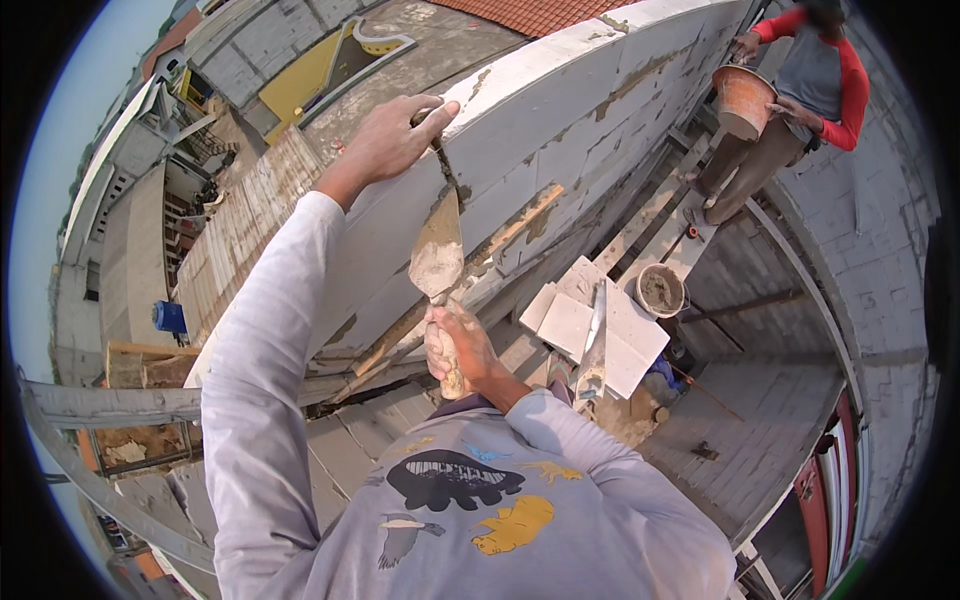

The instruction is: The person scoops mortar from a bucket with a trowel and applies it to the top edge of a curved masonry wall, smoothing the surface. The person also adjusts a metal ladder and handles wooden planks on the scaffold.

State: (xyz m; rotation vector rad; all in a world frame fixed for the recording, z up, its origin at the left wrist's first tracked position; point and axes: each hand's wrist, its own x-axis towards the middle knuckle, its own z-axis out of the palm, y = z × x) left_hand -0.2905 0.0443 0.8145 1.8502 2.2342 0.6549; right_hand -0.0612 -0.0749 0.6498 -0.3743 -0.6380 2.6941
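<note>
My left hand rests on the top edge of a pale block wall, its thumb and index finger apart beside a dark vertical joint. Some of its fingers are hidden. My right hand is closed around the wooden handle of a pointed trowel. The blade, smeared with grey mortar, points up along the wall face, its tip at the lower end of the joint. I cannot tell whether the tip touches the wall.
To the right, white blocks lie with a handsaw on them, beside a mortar bucket. A co-worker in red sleeves holds an orange bucket above planks. Lower ground drops away beyond the wall, near metal roofing.
</note>
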